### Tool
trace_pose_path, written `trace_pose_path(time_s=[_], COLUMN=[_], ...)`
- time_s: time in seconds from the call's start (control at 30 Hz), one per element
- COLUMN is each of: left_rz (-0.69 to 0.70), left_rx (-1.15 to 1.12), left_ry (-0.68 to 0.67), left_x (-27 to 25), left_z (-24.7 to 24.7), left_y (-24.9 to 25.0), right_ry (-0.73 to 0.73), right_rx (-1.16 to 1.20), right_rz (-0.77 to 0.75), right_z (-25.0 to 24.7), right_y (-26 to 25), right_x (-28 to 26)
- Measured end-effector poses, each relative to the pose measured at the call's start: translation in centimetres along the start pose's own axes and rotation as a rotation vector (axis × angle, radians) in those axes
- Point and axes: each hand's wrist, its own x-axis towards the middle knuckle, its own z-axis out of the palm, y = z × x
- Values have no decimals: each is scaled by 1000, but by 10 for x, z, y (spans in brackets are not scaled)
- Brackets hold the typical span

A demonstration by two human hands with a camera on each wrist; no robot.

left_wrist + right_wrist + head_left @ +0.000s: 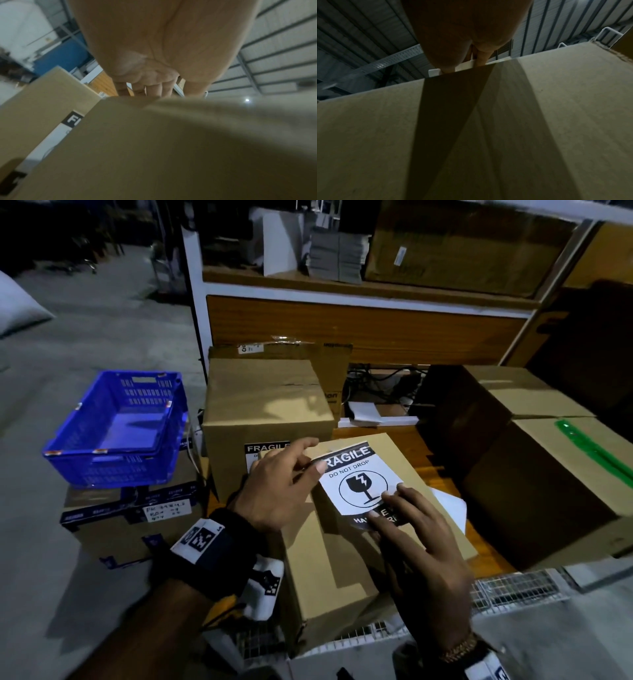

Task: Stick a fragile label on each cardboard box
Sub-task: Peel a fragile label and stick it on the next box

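The near box (342, 549) is hemmed in: a taller box (267, 405) stands just behind and left of it, and two big boxes (548, 467) wall off the right. Between these, a strip of wooden table (428, 453) lies open, ending at cables (380, 385) and what may be loose paper (363, 412). A blue crate (116, 429) sits well apart, left

A warehouse packing area: brown cardboard boxes (270, 412) crowd a wooden worktop (428, 460), a blue plastic crate (116, 433) sits on stacked cartons (133, 522) over a bare concrete floor (85, 337), shelving (342, 278) behind holds flattened packaging, and a ribbed metal roof (368, 33) spans overhead.
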Motion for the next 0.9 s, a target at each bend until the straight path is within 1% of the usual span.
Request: trace_pose_path(time_s=[0.1,0.27,0.4,0.63,0.9], left_rz=[-26,-19,1,57,84], left_rx=[-81,-89,-13,212,277], left_ry=[1,62,69,-7,10], left_x=[6,10,14,33,34], left_z=[-2,-4,-2,-1,6], left_y=[2,4,6,8,0], right_ry=[-9,-48,-76,-91,-153], right_rx=[31,41,47,45,76], right_rz=[-4,-1,31,122,182], right_z=[2,3,4,3,3], right_y=[1,1,6,2,4], right_x=[-1,-3,-4,-3,-5])
